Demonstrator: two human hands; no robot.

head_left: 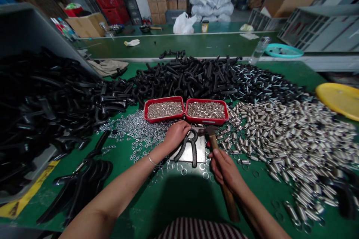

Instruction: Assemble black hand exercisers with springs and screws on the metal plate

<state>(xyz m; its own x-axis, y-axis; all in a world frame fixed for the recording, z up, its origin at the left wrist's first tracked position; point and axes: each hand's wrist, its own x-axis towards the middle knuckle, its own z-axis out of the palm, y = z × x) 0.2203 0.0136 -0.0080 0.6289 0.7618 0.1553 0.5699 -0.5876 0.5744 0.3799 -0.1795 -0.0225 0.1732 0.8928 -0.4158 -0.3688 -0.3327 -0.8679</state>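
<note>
My right hand is closed round the wooden handle of a hammer. The hammer's head rests near the pivot of a black plier-like tool. That tool lies on a small grey metal plate on the green table. My left hand presses down on the tool's upper end with curled fingers, holding it in place. Two red trays filled with small silver parts stand just beyond the plate.
A heap of black handles covers the table's back, and more fill a grey bin at left. Silver springs spread across the right; small rings lie at left. A yellow dish sits far right. Assembled black tools lie near left.
</note>
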